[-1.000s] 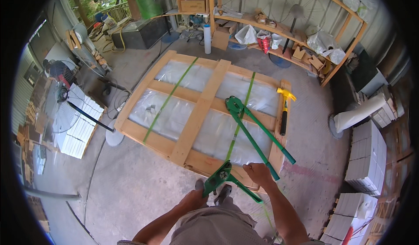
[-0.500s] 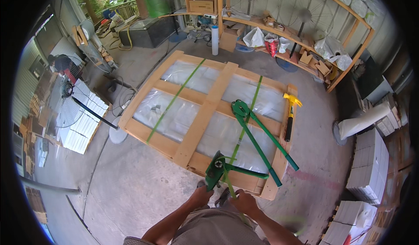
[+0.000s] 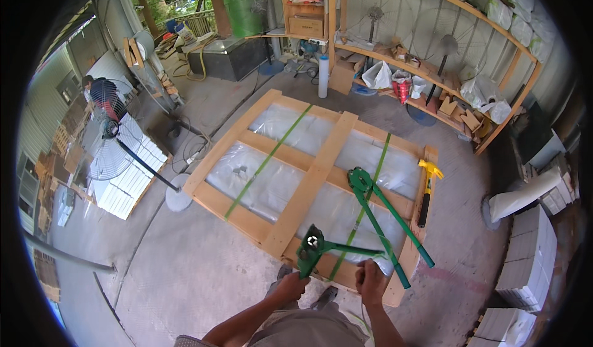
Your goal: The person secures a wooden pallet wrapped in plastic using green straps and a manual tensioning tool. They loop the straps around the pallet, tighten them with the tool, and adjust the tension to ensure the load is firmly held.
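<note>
My left hand (image 3: 289, 287) is closed round the lower end of a green strapping tensioner (image 3: 307, 262), whose long handle points right over the near edge of a wooden crate (image 3: 290, 220). My right hand (image 3: 370, 280) is closed below the handle's end; a thin pale green strap (image 3: 382, 254) shows by its fingers, partly blurred. Two green straps cross the crate's slats, the right-hand strap (image 3: 352, 239) nearest my hands. Clear film covers white contents between the slats. On top lie a long-handled green strapping sealer (image 3: 360, 180) and a yellow claw hammer (image 3: 427, 189) with a black grip.
A pedestal fan (image 3: 110, 129) stands at the left, with a person (image 3: 104, 97) beyond it beside stacked white panels (image 3: 126, 180). A wooden shelf (image 3: 426, 72) with bags and cartons lines the back right wall. White stacks (image 3: 525, 254) stand at the right.
My right hand has moved right and away from the tensioner's body, and the strap has come away from it. The left hand still grips the tensioner. The whole view has shifted slightly.
</note>
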Action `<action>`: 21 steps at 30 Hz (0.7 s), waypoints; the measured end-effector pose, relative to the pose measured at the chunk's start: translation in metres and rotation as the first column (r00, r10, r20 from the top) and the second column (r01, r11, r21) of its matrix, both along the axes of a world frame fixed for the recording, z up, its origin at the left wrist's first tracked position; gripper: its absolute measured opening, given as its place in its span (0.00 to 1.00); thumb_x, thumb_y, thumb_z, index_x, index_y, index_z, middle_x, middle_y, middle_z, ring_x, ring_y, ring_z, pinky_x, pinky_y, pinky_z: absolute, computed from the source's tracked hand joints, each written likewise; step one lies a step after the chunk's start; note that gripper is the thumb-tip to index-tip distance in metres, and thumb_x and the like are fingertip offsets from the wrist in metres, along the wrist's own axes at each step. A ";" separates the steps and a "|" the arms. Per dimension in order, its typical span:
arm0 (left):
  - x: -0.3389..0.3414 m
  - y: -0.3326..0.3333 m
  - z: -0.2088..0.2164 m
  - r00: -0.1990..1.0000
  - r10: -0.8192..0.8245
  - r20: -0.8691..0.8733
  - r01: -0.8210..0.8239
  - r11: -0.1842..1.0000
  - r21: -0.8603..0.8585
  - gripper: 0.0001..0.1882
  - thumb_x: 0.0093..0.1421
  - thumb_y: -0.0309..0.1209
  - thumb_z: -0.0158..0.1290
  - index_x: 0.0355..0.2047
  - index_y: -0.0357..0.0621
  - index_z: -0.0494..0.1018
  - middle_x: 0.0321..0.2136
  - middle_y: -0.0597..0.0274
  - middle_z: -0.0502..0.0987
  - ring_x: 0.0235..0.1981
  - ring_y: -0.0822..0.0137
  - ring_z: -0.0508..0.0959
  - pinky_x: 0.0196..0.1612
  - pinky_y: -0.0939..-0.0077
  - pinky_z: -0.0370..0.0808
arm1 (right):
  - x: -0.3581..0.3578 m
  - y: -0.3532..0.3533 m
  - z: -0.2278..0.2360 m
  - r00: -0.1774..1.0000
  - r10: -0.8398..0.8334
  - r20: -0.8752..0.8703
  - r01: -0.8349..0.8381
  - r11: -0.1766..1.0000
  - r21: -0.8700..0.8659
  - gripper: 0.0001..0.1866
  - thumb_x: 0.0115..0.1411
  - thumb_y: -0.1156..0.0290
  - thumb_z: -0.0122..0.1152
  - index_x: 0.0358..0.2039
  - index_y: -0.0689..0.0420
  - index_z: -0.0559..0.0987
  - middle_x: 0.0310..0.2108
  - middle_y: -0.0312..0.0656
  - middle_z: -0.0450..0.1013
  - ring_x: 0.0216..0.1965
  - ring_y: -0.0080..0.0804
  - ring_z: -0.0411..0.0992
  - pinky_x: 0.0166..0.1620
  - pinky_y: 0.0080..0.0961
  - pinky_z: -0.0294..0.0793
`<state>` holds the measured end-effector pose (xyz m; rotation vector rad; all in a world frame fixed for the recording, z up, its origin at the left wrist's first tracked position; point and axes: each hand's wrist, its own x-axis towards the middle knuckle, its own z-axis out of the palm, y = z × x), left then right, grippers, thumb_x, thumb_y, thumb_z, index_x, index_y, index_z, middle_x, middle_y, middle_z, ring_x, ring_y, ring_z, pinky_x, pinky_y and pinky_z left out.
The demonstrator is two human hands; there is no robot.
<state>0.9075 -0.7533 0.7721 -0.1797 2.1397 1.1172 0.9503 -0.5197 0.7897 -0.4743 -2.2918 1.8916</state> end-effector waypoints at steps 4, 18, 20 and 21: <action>-0.077 -0.020 0.003 0.989 0.055 0.139 -0.095 0.949 0.301 0.20 0.57 0.43 0.50 0.30 0.34 0.71 0.19 0.55 0.76 0.20 0.64 0.76 0.25 0.71 0.71 | 0.004 0.004 0.004 0.986 -0.047 0.159 0.044 0.999 0.027 0.09 0.45 0.82 0.53 0.30 0.59 0.73 0.13 0.37 0.63 0.14 0.27 0.64 0.20 0.23 0.63; -0.173 -0.060 0.002 0.720 -0.539 -0.437 0.467 0.842 -0.269 0.21 0.61 0.44 0.47 0.37 0.35 0.73 0.33 0.45 0.77 0.37 0.53 0.78 0.38 0.60 0.73 | -0.025 -0.152 0.042 0.915 -0.211 0.344 0.275 0.950 -0.147 0.20 0.66 0.60 0.43 0.27 0.62 0.76 0.11 0.33 0.62 0.12 0.18 0.60 0.17 0.18 0.58; -0.156 -0.071 -0.008 0.904 -0.372 -0.211 0.427 0.753 0.501 0.18 0.63 0.40 0.46 0.40 0.35 0.72 0.34 0.52 0.77 0.34 0.61 0.78 0.38 0.68 0.74 | -0.035 -0.174 0.049 0.972 -0.137 0.190 0.131 0.990 0.045 0.19 0.65 0.59 0.45 0.28 0.61 0.76 0.11 0.32 0.63 0.13 0.19 0.61 0.18 0.18 0.59; -0.153 -0.066 0.006 0.939 -0.341 0.043 0.228 0.710 0.666 0.17 0.64 0.39 0.46 0.40 0.35 0.72 0.33 0.54 0.76 0.34 0.63 0.77 0.39 0.69 0.73 | -0.037 -0.181 0.052 0.941 -0.122 0.317 0.143 0.989 -0.045 0.16 0.63 0.61 0.48 0.28 0.59 0.76 0.13 0.36 0.67 0.14 0.23 0.64 0.20 0.22 0.62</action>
